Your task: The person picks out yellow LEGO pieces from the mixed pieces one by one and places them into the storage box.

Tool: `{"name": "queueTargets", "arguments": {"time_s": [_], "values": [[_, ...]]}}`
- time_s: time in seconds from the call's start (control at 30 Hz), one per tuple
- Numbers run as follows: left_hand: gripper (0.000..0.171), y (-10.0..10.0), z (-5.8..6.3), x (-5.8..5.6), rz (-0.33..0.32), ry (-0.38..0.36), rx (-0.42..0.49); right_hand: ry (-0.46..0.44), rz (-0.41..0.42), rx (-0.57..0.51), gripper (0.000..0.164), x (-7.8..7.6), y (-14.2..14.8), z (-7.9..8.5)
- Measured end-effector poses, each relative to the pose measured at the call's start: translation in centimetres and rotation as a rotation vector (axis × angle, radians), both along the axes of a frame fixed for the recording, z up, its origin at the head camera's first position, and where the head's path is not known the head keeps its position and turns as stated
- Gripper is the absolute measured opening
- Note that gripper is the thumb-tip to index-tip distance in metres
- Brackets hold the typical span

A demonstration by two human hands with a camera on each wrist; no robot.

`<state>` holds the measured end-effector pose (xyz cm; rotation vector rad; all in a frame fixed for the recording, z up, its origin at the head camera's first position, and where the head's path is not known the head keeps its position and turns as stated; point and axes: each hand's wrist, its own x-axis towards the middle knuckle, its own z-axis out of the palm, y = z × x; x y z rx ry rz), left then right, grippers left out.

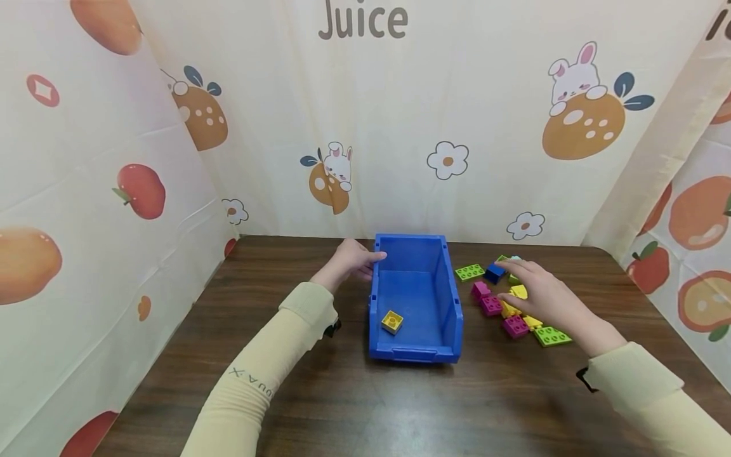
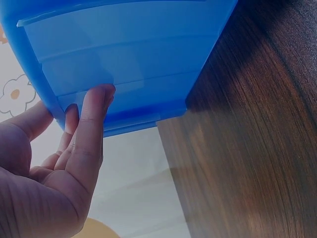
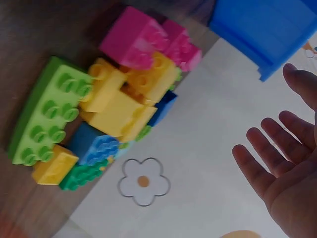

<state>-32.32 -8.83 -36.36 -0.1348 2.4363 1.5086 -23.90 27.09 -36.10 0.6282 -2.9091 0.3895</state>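
A blue plastic bin (image 1: 415, 298) stands on the table, its low front end facing me. My left hand (image 1: 353, 257) pinches the bin's left wall near the back, thumb at the rim and fingers on the outer side; the left wrist view shows the fingers against the blue wall (image 2: 129, 59). One yellow building block (image 1: 392, 322) lies inside the bin, near the front left. Over the pile of building blocks right of the bin hovers my right hand (image 1: 542, 295), fingers spread and holding nothing. The right wrist view shows green (image 3: 47, 114), yellow (image 3: 116, 111) and magenta blocks (image 3: 131, 39).
The dark wooden table (image 1: 320, 400) meets a printed cloth (image 1: 388, 190) along its back edge. Cloth also hangs at the left and right. A flat lime block (image 1: 470, 272) and a dark blue block (image 1: 494, 273) lie close to the bin's right wall.
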Motion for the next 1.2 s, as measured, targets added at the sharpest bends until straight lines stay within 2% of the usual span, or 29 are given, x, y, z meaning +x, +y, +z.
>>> {"name": "queueTargets", "arguments": {"time_s": [0.23, 0.57, 0.9, 1.2], "values": [[0.037, 0.1, 0.3, 0.1, 0.002, -0.004, 0.004, -0.032, -0.015, -0.005, 0.059, -0.3, 1.4, -1.7], [0.037, 0.2, -0.1, 0.1, -0.003, 0.003, -0.012, -0.111, -0.01, -0.018, 0.056, -0.8, 2.3, -3.7], [0.036, 0.3, 0.0, 0.1, -0.001, -0.002, -0.012, -0.106, 0.011, -0.004, 0.048, -1.0, 2.5, -4.8], [0.037, 0.1, -0.1, 0.0, 0.005, 0.0, -0.012, -0.059, 0.036, 0.031, 0.04, -1.6, 2.3, -5.4]]}}
